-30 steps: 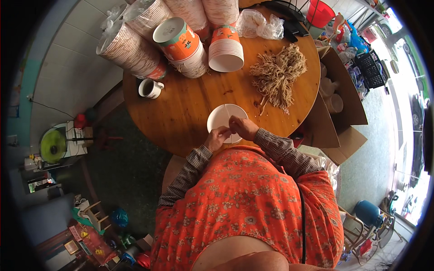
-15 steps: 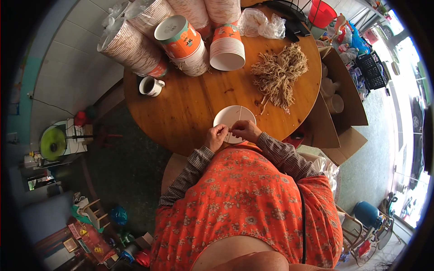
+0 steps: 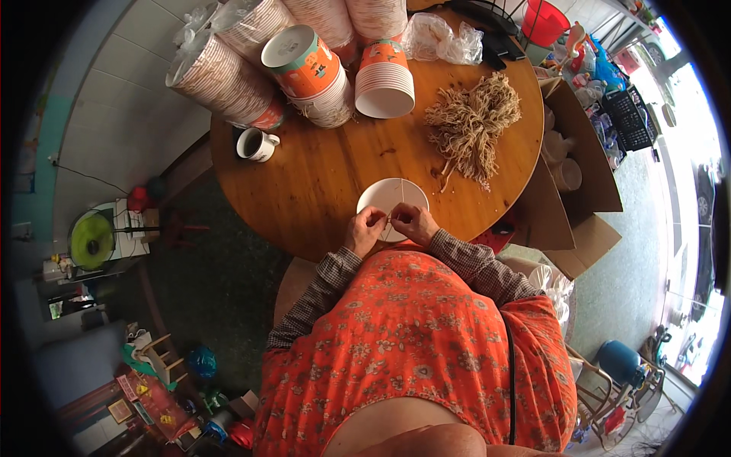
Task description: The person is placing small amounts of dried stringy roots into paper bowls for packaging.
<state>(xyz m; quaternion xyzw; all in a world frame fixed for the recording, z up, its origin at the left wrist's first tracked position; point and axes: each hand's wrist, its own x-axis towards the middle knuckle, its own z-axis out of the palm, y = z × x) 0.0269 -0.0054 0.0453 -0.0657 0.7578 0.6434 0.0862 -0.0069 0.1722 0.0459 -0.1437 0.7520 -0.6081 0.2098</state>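
Note:
A white round bowl stands at the near edge of the wooden table, right in front of me. Over its near side my left hand and my right hand meet with fingertips pinched close together. Between them they hold a thin pale strand, part of which shows as a fine line across the bowl's white inside. Both hands are closed, and the finer detail at the fingertips is too small to make out. Beyond the bowl, to the right, lies a loose, tangled bundle of tan strands.
Stacks of printed paper tubs crowd the table's far left, some in clear plastic. A mug of dark liquid stands near the left edge. Crumpled plastic bags lie at the back. An open cardboard box adjoins the table's right side.
My right hand has lowered slightly and its fingers have turned in toward the left hand. The strand remains between the hands; the bowl and bundle stay put.

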